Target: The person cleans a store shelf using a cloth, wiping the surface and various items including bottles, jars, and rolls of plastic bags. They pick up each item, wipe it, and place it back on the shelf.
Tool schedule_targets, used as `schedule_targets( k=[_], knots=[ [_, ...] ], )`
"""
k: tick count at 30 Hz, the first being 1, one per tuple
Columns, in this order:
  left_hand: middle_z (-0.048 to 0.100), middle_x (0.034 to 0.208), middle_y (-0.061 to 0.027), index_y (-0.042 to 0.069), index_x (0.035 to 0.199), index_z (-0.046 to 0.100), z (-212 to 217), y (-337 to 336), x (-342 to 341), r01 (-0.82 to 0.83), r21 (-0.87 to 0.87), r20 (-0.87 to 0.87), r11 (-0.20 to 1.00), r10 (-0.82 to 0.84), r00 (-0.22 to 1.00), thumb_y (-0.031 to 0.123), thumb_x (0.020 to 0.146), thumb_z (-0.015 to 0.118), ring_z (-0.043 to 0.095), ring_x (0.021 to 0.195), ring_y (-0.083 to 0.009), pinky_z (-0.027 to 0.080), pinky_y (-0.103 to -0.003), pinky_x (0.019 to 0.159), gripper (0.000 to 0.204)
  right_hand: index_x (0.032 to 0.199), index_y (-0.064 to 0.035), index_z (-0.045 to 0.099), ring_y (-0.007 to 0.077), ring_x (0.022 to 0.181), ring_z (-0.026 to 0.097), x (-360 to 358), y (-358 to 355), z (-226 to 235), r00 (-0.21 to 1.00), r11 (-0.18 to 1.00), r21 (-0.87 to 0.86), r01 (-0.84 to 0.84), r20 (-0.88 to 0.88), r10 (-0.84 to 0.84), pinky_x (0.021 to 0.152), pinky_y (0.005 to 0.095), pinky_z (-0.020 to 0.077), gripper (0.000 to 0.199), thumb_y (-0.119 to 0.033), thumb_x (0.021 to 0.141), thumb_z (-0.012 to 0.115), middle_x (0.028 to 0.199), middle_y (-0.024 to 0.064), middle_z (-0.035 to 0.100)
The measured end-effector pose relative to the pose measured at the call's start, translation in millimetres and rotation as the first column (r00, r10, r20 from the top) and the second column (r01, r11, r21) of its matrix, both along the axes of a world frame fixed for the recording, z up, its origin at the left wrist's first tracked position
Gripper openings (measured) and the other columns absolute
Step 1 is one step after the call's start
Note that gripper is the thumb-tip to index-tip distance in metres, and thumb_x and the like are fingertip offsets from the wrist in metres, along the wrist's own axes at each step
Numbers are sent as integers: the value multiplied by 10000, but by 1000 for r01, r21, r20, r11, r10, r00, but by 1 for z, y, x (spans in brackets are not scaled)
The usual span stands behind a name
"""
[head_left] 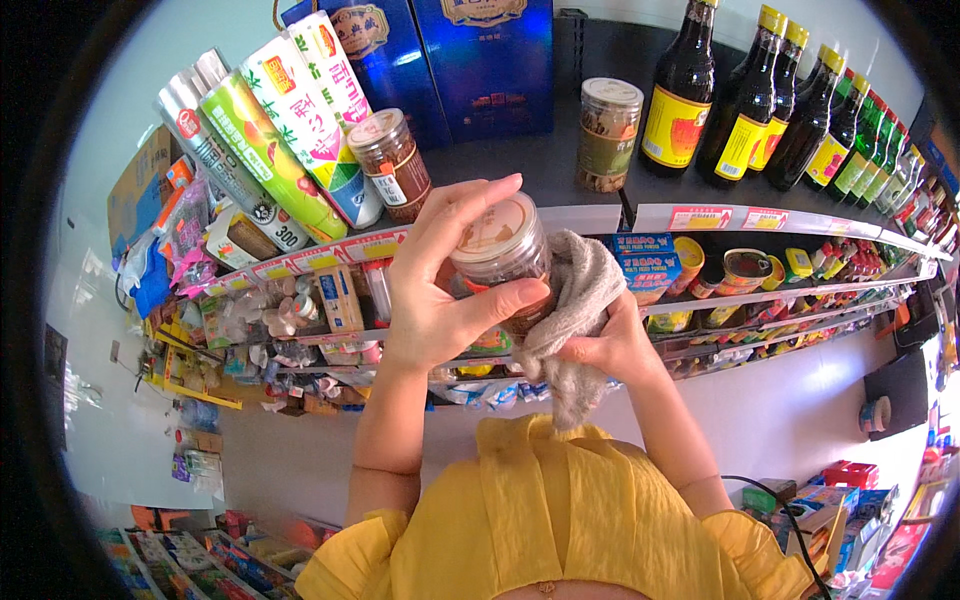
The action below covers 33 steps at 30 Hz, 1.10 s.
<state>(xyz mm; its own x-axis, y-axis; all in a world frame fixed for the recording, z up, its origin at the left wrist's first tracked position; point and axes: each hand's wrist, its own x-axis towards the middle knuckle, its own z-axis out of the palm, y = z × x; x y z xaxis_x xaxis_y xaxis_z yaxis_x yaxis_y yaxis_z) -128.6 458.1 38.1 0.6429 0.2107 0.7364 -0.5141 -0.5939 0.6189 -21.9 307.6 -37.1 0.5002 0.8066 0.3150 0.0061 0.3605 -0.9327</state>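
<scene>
A: Start outward from the yellow blouse [560, 500]. What's gripped?

B: The left hand [425, 300] is clamped around a clear food jar [506, 262], thumb across its near side, fingers reaching round the far left by the lid [500, 218]. The jar is in the air, lid up, just before the shelf edge [655, 217].

A: And the right hand [622, 345]?

B: Closed on a bunched grey knitted cloth [575, 315], which lies against the jar's right side. Whether its hidden fingers bear on the jar, I cannot tell.

A: How should the jar handle?

B: Fairly light, I'd judge — one hand wraps it. The wall looks stiff and smooth, so a loose grip may slip. Glass or plastic, I can't say; treat it as fragile. The cloth should be soft and limp.

A: Best hold?

B: Round the body — the lid might twist under load.

A: Farther out?

B: The black shelf top [500, 165], with a brown-labelled jar [396, 175] to the left, a green-labelled jar [608, 140] and dark bottles [680, 110] to the right, and shiny blue boxes [490, 75] behind.
</scene>
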Motion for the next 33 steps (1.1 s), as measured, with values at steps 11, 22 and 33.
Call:
schedule_targets(
  k=[11, 22, 33],
  knots=[
    [492, 1186, -135, -27, 1233, 396, -79, -29, -1, 263, -630, -52, 731, -378, 924, 214, 577, 816, 469, 1110, -211, 367, -344, 948, 814, 1097, 43, 508, 161, 982, 540, -14, -5, -33, 974, 959, 199, 203, 59, -218, 872, 330, 430, 651, -149, 548, 800, 1097, 108, 563],
    [541, 1104, -103, -34, 1182, 415, -113, -57, -16, 263, -838, 76, 477, -376, 924, 336, 654, 756, 543, 981, -161, 439, -292, 843, 730, 1250, -21, 417, 300, 1212, 349, -16, -8, -32, 750, 913, 227, 340, 520, -409, 1030, 401, 203, 678, -195, 661, 702, 1269, 165, 413],
    [532, 1056, -69, 10, 1161, 418, -107, -28, -18, 42, -656, -80, 754, -125, 989, 216, 609, 780, 514, 955, -139, 405, -273, 843, 692, 1124, -35, 537, 223, 1029, 544, -22, -40, -59, 749, 968, 13, 251, 631, -202, 928, 344, 384, 580, -137, 596, 755, 1137, 109, 559]
  ],
)
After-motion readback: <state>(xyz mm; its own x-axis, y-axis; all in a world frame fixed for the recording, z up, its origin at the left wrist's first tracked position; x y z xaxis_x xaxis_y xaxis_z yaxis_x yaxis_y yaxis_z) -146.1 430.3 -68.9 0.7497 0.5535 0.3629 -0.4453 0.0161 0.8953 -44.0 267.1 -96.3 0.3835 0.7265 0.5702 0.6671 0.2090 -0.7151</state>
